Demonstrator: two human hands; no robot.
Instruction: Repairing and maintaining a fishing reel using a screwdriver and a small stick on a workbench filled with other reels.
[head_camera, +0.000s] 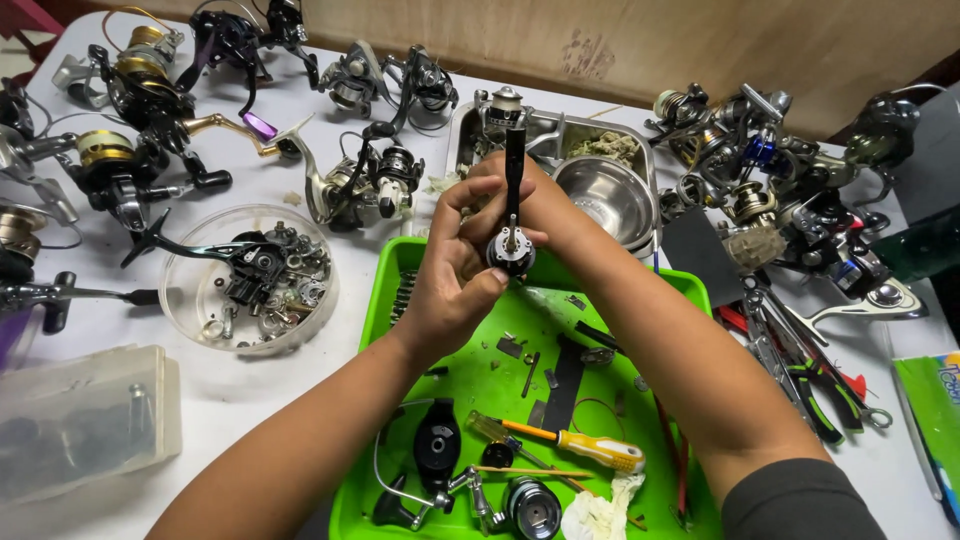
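Gripping a black reel part (512, 240) at frame centre above the green tray (400, 300), the left hand (455, 275) and right hand (520, 195) are both closing around it; I judge keeping its shaft upright is wisest.

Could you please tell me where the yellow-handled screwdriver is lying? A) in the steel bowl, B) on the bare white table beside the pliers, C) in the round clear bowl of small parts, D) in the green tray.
D: the yellow-handled screwdriver lies flat in the green tray, below the left hand and right hand that together hold a black reel part above it.
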